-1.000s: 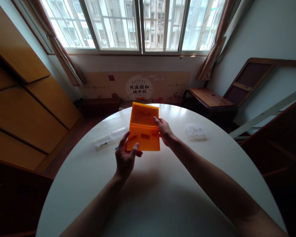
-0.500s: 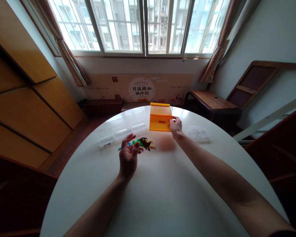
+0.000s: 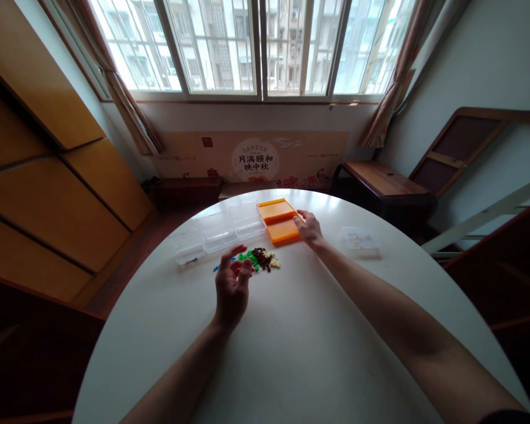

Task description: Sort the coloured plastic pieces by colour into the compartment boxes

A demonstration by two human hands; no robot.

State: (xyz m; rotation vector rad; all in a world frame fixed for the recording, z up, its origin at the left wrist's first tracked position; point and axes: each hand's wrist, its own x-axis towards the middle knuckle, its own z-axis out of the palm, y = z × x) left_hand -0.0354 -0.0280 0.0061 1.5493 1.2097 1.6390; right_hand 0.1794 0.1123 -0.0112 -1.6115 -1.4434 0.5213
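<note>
An orange box (image 3: pixel 283 231) with its lid folded open lies on the white table, turned at an angle. My right hand (image 3: pixel 310 228) grips its right edge, fingers over the rim. Nearer to me is a pile of small pieces in green (image 3: pixel 251 258), dark brown (image 3: pixel 261 255), cream (image 3: pixel 274 262) and blue (image 3: pixel 216 268). My left hand (image 3: pixel 232 288) hovers just in front of the pile, empty, with thumb and fingers curved apart. It hides part of the blue and green pieces.
Clear plastic boxes (image 3: pixel 218 235) stand open in a row left of the orange box. Another clear container (image 3: pixel 360 240) with a few small bits sits to the right. The round white table (image 3: pixel 291 353) has its far edge just behind the boxes.
My right hand has lowered the orange box onto the table and turned it; it now lies flatter, close to the clear boxes. My left hand has barely moved.
</note>
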